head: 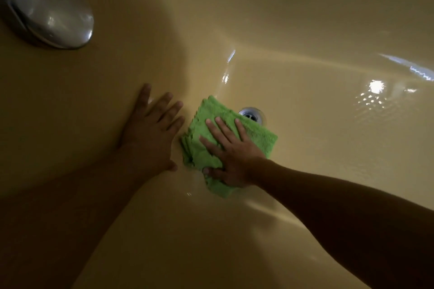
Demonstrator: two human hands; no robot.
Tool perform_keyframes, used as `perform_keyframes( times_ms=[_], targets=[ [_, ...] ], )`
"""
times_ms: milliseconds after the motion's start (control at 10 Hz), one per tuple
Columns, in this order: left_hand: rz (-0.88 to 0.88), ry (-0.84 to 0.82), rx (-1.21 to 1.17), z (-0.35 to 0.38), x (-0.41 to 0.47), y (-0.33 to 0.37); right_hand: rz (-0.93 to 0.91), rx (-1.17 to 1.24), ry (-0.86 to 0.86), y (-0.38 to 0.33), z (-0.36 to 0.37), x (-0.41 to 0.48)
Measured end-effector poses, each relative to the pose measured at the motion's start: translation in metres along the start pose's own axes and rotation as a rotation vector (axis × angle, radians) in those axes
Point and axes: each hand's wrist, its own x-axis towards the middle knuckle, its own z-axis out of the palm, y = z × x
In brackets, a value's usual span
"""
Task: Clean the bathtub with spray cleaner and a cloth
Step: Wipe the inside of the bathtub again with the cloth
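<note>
1. The green microfibre cloth [256, 138], folded into several layers, lies on the floor of the bathtub [305, 19], near the middle of the view. Its far edge overlaps the rim of the chrome drain [252, 114].
2. The right hand [231, 155] presses flat on the cloth, fingers straight and spread, thumb at the cloth's near edge. It pins the cloth down and does not clutch it.
3. The left hand [148, 138] is just left of the cloth. It is splayed wide and holds nothing, its palm braced on the sloping tub surface.
4. A domed chrome overflow cover [49, 6] sits on the wall at far left. No spray bottle is in view.
5. Risks, as a judgement: the enamel looks glossy and wet, so the bracing palm could skid under body weight. A flat-pressed cloth could unfold, or drag into the drain opening and snag.
6. No brand, label or writing is legible anywhere.
</note>
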Motion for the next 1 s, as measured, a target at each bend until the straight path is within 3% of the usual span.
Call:
perform_keyframes(
  times_ms=[300,500,800,900,1000],
  targets=[
    [0.019,-0.095,-0.010,-0.002,-0.018,0.004,-0.121,0.134,-0.117,-0.036,0.014,-0.072],
    [0.026,-0.270,-0.202,-0.007,-0.045,0.028,-0.082,0.373,-0.251,-0.029,0.004,-0.137],
    [0.308,-0.862,-0.665,-0.067,-0.065,0.112,0.272,0.722,-0.416,-0.004,-0.020,-0.265],
    [0.461,-1.082,-0.775,-0.113,-0.072,0.107,0.412,0.817,-0.506,0.004,-0.040,-0.311],
    [0.429,-0.953,-0.835,-0.159,-0.097,0.097,0.602,0.953,-0.522,0.014,-0.068,-0.358]
  ],
)
